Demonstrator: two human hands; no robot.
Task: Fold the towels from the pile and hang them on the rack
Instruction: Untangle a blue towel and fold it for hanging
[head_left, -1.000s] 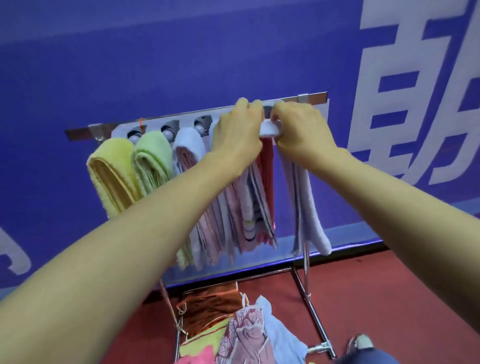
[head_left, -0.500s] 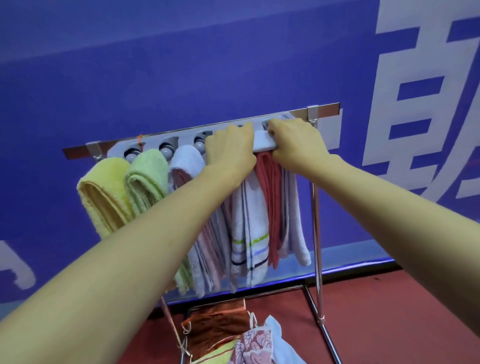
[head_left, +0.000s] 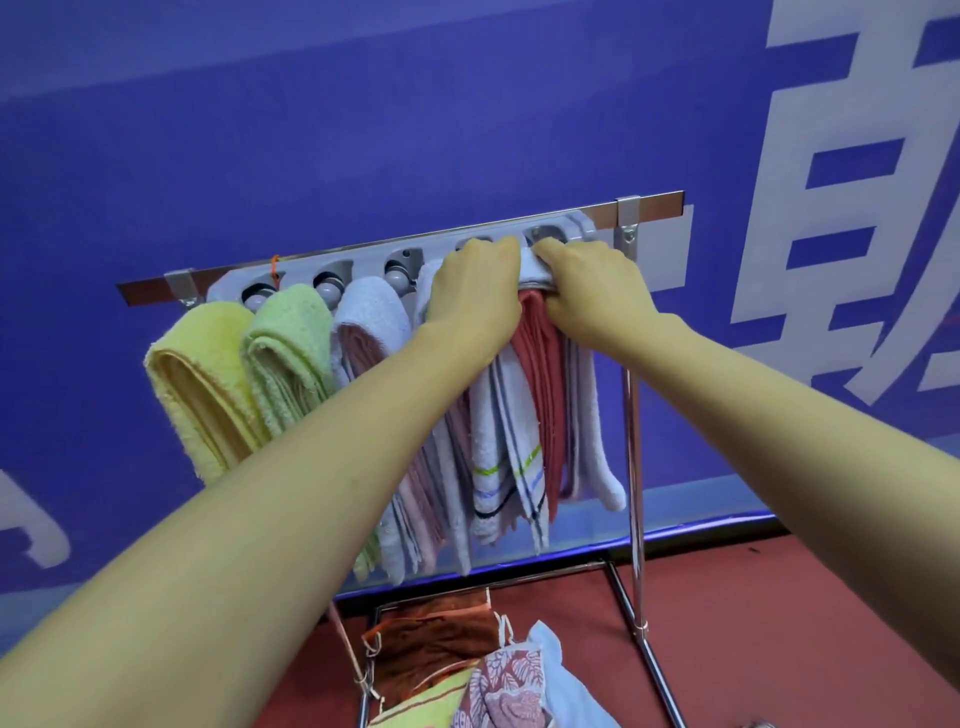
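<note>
**Both hands on a white towel at the right end of the rack**

The left hand and the right hand sit side by side, almost touching, at the top of the rack near its right end; the fingers of both curl over the folded top of the white towel and clamp it against the grey holder strip; the towel's loose end hangs down below the right wrist, beside the rack's right upright.

Just left of it, under the hands, hang a red towel and a striped towel, pressed close together; further towards the left end hang a pale towel with a pink inner layer, then a green towel, then a yellow towel at the left end, each folded over its own round peg.

Inside the rack's base frame lies the pile: a rust-brown cloth, a leaf-patterned one, a pale blue one and a yellow one, partly cut off by the lower edge of the view.

Behind the rack is a blue wall with large white characters; the floor is red.
</note>
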